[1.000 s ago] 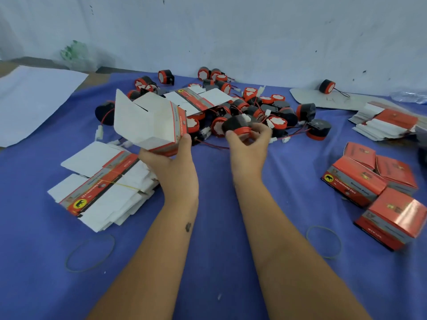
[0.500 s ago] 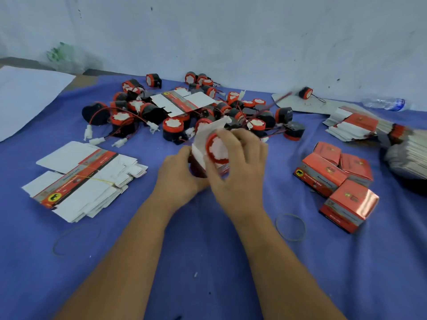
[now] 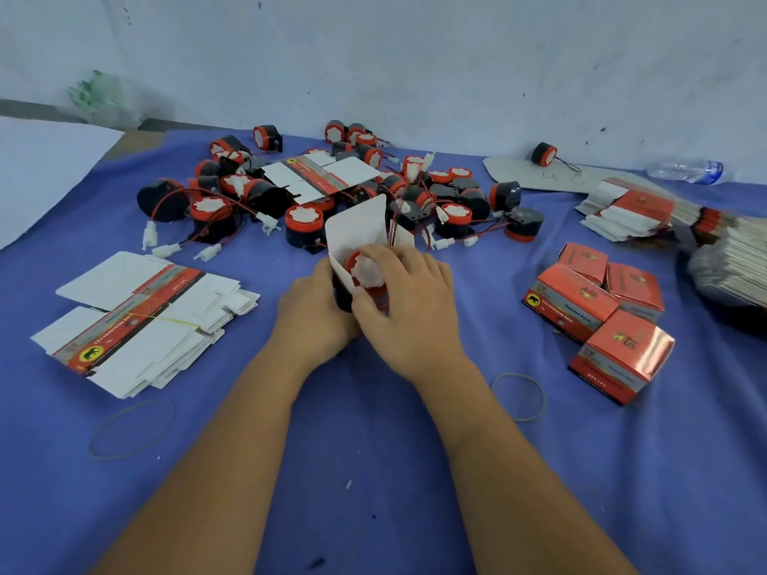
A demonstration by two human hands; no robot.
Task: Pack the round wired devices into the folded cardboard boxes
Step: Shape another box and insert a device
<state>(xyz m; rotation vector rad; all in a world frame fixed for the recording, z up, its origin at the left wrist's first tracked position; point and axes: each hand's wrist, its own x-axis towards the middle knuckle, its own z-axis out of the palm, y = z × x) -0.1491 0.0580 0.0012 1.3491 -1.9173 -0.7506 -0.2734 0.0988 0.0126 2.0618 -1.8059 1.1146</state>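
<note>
While pressing a round wired device (image 3: 365,271) down into the open box (image 3: 359,238) with right hand (image 3: 409,307) fingers curled over it, steadying the box base in the left hand (image 3: 315,315). Insertion step, judged nearly seated; next calls for tucking wires in and folding the raised flap shut, above the bench (image 3: 373,471).

1. Table (image 3: 373,471), covered in a blue cloth.
2. Heap of round red-and-black wired devices (image 3: 415,193), far centre.
3. Banded stack of flat box blanks (image 3: 141,321), left.
4. Four closed red boxes (image 3: 597,309), right.
5. More flat blanks (image 3: 635,209), far right.
6. Two loose rubber bands (image 3: 519,396), near side.
7. Plastic bottle (image 3: 685,171) lying by the wall.
</note>
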